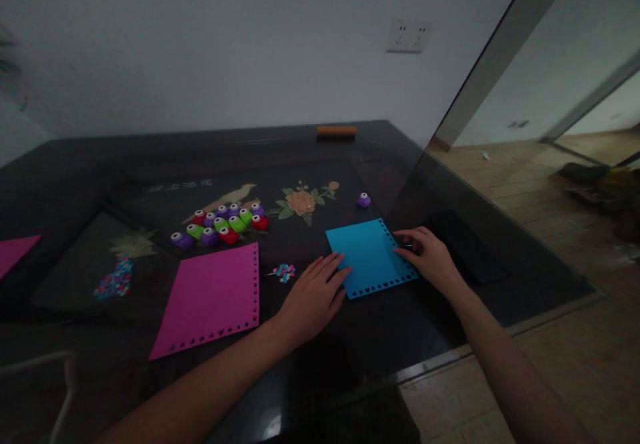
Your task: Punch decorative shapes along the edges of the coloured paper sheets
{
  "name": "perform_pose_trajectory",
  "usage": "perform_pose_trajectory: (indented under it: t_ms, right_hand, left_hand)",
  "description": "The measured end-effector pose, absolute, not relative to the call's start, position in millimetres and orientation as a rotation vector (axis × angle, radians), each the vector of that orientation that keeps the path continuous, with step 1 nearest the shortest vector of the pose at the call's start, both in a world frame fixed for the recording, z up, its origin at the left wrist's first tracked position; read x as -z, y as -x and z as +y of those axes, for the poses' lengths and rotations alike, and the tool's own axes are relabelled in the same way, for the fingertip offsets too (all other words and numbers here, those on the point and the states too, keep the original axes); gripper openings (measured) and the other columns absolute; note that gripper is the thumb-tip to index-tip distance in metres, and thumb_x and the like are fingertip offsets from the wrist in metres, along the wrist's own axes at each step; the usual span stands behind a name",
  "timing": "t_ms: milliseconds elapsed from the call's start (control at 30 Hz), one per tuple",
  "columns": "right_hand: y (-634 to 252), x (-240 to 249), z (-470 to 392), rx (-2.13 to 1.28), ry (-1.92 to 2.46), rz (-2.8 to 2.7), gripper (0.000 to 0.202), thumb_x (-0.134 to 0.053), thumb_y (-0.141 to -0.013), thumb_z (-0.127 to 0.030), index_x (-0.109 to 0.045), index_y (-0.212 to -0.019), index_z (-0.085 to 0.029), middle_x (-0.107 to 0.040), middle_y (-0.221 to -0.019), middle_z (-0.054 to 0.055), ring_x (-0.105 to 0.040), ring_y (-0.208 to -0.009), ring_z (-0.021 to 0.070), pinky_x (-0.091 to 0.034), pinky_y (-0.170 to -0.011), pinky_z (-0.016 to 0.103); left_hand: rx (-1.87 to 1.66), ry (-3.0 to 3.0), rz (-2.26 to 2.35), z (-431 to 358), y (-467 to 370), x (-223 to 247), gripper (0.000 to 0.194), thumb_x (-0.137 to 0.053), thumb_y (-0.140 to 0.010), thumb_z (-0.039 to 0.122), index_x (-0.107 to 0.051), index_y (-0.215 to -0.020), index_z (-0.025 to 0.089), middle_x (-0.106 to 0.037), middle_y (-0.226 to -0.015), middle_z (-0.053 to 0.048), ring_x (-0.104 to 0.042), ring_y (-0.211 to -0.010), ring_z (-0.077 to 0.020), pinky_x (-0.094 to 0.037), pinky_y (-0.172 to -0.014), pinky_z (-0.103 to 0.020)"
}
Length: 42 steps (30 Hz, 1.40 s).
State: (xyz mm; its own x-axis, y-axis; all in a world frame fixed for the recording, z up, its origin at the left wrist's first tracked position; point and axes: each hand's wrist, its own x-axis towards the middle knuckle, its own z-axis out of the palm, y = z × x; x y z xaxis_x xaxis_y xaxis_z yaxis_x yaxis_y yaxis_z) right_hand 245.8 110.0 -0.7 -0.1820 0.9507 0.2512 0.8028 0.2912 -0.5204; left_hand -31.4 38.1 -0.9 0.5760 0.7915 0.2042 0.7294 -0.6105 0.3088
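The left forearm [225,372] lies nearest; the left hand [311,295] rests open, fingertips on a blue sheet [363,257]. A slackened touch could let it skid on the glossy table [380,337]. The right hand [398,242] curls at its edge, grip unclear. Flat between both hands, the sheet shows holes along two sides.

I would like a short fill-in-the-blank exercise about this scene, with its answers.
1. The left hand touches the sheet coloured ____.
2. The right hand is nearer the dark flat object than the ____ hand.
3. The eye-topped object apart from the cluster is coloured ____.

Missing words: blue; left; purple.
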Motion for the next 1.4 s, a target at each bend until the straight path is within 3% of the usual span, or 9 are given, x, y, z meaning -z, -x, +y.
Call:
perform_pose_trajectory:
  t_ms: [1400]
  right_hand:
    - [-252.0, 1.1, 112.2, -0.442, 1.545, -1.984, 0.029, -0.061, -0.077, -0.034, -0.067, -0.102, -0.021, -0.054, -0.082, 0.005, -0.052, -0.066, 0.0172, -0.046, -0.062, 0.033]
  left_hand:
    - [-0.517, -2.630, 1.271, 37.6, 30.5, 0.6, 0.040, -0.047, -0.090, 0.021, -0.046, -0.129, 0.020, -0.043, -0.142, -0.011, -0.036, -0.133, -0.0230, -0.034, -0.107, -0.044]
